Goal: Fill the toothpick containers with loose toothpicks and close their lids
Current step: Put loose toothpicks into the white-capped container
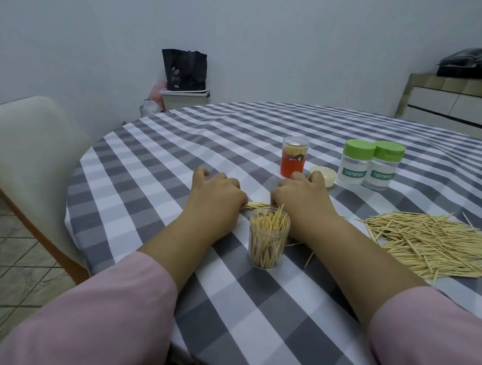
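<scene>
Both hands are down on the checked surface (180, 139), knuckles up, squaring a small bundle of toothpicks (256, 205) between them. The left hand (218, 195) has its fingers curled under onto one end of the bundle, and the right hand (301, 197) curls onto the other; the fingertips themselves are hidden, so how tightly either pinches I cannot tell.

Just in front of the hands stands the clear container (268, 239), open and upright, already well filled, with tips bristling above its rim. Its cream lid (323, 174) seems to be the one lying beyond the right hand, beside the orange container (294, 157), which is capped and looks full. 2 green-lidded jars (355, 162) marked TOOTHPICK stand touching each other, closed and apparently empty. The loose pile (433, 245) sprawls to the right.

These sticks should be very light, stiff and thin, sharp at the tips and quick to roll or fan apart. I would hold the bundle around its middle, all sticks aligned, and feed it in end-first. The clear container looks light enough to tip if nudged, so 1 hand ought to steady its wall. The protruding tips probably need settling before the lid will seat.
</scene>
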